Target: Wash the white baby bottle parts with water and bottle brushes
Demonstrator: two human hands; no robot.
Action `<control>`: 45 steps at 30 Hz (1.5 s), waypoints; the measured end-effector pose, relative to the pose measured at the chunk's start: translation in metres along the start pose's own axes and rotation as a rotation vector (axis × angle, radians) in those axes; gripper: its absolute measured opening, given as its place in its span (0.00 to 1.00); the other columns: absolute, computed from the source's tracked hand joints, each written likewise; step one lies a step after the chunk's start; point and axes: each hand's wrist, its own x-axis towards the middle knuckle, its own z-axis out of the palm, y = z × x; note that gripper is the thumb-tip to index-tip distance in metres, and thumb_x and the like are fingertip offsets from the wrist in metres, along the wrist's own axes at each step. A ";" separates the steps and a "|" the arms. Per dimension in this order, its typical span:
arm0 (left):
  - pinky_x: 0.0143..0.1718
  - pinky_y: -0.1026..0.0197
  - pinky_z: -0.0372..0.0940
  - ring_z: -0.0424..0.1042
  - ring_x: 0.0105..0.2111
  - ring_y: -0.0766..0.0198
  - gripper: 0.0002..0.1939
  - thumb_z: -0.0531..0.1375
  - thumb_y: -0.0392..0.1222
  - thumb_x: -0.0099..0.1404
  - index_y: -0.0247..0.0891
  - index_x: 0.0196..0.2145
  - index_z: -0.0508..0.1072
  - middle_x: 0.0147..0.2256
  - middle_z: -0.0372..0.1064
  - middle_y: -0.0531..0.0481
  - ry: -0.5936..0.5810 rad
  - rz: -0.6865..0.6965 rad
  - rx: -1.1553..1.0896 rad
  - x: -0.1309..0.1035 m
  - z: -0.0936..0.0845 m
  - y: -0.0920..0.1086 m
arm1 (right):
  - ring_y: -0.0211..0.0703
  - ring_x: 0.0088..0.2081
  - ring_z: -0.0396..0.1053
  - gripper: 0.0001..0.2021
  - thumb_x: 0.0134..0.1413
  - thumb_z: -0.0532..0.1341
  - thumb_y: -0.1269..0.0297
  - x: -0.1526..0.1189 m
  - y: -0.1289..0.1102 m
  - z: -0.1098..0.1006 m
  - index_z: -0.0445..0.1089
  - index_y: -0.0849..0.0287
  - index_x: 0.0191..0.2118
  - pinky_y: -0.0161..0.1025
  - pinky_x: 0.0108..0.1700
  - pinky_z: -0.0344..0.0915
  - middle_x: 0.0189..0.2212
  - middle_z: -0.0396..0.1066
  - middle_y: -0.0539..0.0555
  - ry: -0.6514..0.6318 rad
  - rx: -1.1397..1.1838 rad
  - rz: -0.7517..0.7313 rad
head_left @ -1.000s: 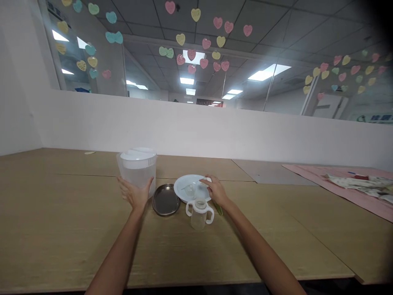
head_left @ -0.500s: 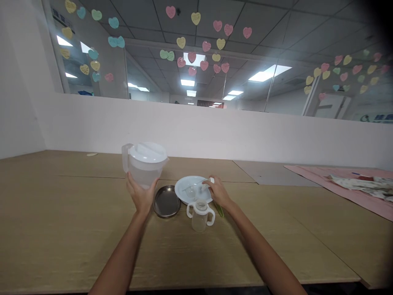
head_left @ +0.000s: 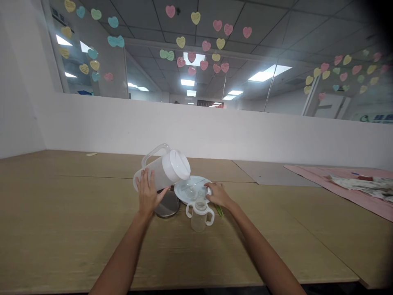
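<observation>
A translucent pitcher with a white lid (head_left: 161, 170) is tilted to the right, its spout side toward the white plate (head_left: 181, 192). My left hand (head_left: 149, 194) is wrapped round its side. Beneath it lies a round metal dish (head_left: 168, 205), partly hidden by the pitcher. At the plate's right edge my right hand (head_left: 218, 194) pinches a small white piece (head_left: 209, 191). A clear dome-shaped part (head_left: 190, 191) rests on the plate. In front stands an open bottle with two white handles (head_left: 199, 217). Part of a green item (head_left: 219, 210) shows beside the plate.
The wooden table (head_left: 184, 262) runs up to a white wall (head_left: 208, 131) below a window with heart-shaped notes. On the right lies a pink cloth (head_left: 310, 171) with crumpled fabric (head_left: 356, 183) on it. A small flat piece (head_left: 91, 154) lies at the back left.
The pitcher has gone from upright to tilted rightward, and its handle now points up. My left hand has turned with it and moved slightly right. My right hand has shifted slightly.
</observation>
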 end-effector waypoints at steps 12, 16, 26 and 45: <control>0.55 0.39 0.40 0.42 0.59 0.45 0.42 0.58 0.55 0.52 0.28 0.57 0.48 0.57 0.45 0.29 -0.008 0.052 0.047 0.001 -0.001 -0.001 | 0.41 0.38 0.65 0.15 0.46 0.51 0.67 -0.005 0.041 -0.006 0.64 0.60 0.42 0.35 0.41 0.57 0.36 0.69 0.53 0.364 0.236 0.248; 0.55 0.38 0.39 0.42 0.59 0.45 0.39 0.57 0.55 0.52 0.29 0.56 0.52 0.57 0.46 0.30 -0.052 0.047 0.013 -0.001 0.000 -0.001 | 0.39 0.35 0.66 0.15 0.51 0.48 0.67 -0.010 0.060 0.005 0.65 0.61 0.43 0.32 0.34 0.57 0.34 0.70 0.54 0.243 0.022 0.437; 0.56 0.39 0.37 0.41 0.59 0.45 0.39 0.57 0.54 0.52 0.30 0.56 0.51 0.57 0.45 0.31 -0.057 0.065 0.004 -0.001 0.001 0.000 | 0.46 0.41 0.63 0.12 0.50 0.50 0.70 -0.017 0.067 0.016 0.69 0.64 0.36 0.36 0.39 0.54 0.36 0.67 0.61 0.056 -0.261 0.361; 0.51 0.48 0.54 0.50 0.56 0.45 0.52 0.58 0.62 0.46 0.30 0.58 0.41 0.55 0.48 0.30 -0.078 0.032 -0.098 -0.003 -0.003 -0.003 | 0.47 0.40 0.63 0.13 0.52 0.49 0.68 -0.016 0.070 0.019 0.69 0.64 0.36 0.37 0.36 0.54 0.36 0.67 0.61 0.008 -0.353 0.306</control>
